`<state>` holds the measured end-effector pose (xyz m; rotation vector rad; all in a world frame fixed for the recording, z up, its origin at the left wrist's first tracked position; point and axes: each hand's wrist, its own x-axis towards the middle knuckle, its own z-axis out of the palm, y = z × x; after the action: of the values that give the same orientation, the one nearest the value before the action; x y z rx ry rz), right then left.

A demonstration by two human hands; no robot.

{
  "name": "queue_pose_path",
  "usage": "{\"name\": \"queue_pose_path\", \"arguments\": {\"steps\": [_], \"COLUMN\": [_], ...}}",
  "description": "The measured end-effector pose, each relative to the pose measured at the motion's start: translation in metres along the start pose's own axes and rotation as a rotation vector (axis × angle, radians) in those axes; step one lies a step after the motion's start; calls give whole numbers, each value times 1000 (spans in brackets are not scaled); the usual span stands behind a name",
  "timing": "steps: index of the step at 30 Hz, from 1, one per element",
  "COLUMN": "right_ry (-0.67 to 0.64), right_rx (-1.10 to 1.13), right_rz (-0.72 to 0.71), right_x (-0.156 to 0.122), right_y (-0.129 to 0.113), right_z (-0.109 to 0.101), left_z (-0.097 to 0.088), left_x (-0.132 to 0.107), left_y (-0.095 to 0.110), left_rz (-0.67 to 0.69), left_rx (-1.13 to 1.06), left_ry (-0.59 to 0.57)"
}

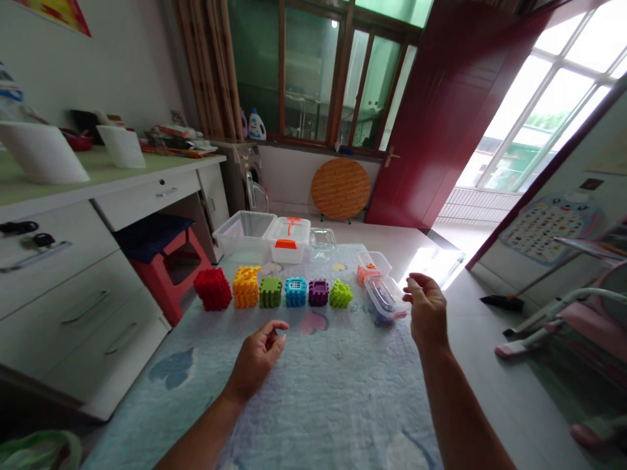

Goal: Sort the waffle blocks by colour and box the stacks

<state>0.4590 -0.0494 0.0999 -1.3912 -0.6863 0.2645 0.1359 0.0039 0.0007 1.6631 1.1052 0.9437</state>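
Note:
My left hand (259,359) hovers over the quilted blue sheet (323,385), thumb and forefinger apart, with nothing between them. At the right edge, my right hand (427,310) is raised with its fingers curled into a pinch; whatever they hold, if anything, is too small to make out. Beside it sits a clear plastic box (386,297) with a tilted lid and purple-blue contents. Just behind stands another clear box (375,263) with coral pieces. Several interlocking-block cubes form a row: red (212,289), yellow (245,287), green (270,292), blue (296,292), purple (319,292) and lime (341,294).
Behind the row stand a large clear bin (245,235), a lidded box (290,240) with orange latches and a clear lid (322,239). A red stool (183,267) and white drawers (83,300) flank the left. A pink-seated chair (592,336) stands right.

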Motion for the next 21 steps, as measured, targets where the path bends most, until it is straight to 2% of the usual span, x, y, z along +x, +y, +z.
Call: {"name": "queue_pose_path", "arguments": {"steps": [4,6,8,14,21], "right_ry": [-299,-390,-434,-425,-343], "right_rx": [44,27,-23,-120,-125], "right_rz": [31,69,167,328,583], "right_x": [17,29,42,71,92], "right_y": [-12,-5,5,36,65], "right_z": [56,83,109,167,204], "left_z": [-1,-3,-6,-15,-12], "left_x": [4,7,11,20,23], "left_y": [-1,-2,-4,-7,-8], "left_rz": [-14,-24,-36,-87,-128], "left_rx": [-16,-18,-14,-33,-55], "left_ry": [37,49,59,108,92]}}
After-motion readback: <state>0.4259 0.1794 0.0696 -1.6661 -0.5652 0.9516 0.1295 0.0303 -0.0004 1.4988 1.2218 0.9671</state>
